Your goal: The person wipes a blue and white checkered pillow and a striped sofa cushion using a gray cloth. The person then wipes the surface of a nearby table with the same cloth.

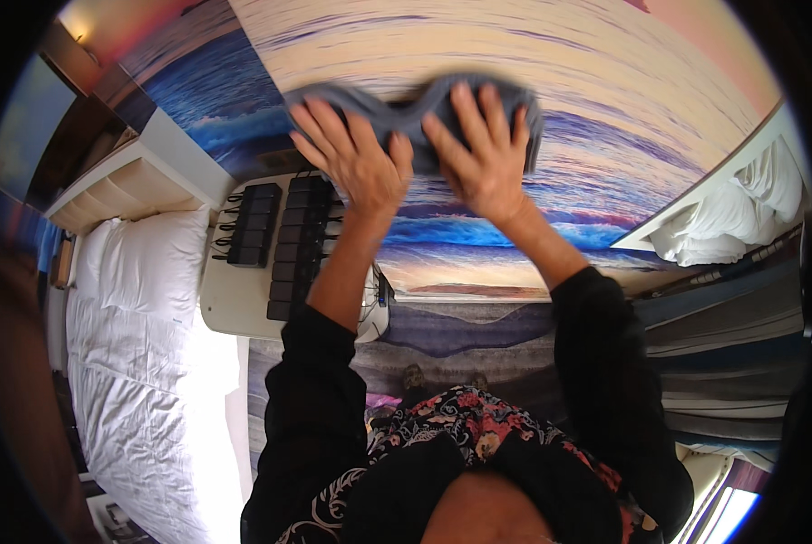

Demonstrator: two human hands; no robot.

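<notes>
A grey cloth [416, 136] lies bunched against a wall [623, 75] that bears a printed beach and sea mural. My left hand [355, 153] presses flat on the cloth's left part, fingers spread. Over its right part my right hand [484, 153] does the same, also with fingers apart. Between the two hands the cloth sags into a fold. Its edges and my fingers are slightly blurred. The palms and the wall behind the cloth are hidden.
Left below my arm stands a small pale table [242, 306] with rows of black devices [255, 224] and cables. A bed [134, 381] with white pillows [154, 258] is farther left. At right are striped curtains [718, 353] and a white-framed recess with white bedding [725, 217]. Patterned carpet [467, 333] covers the floor.
</notes>
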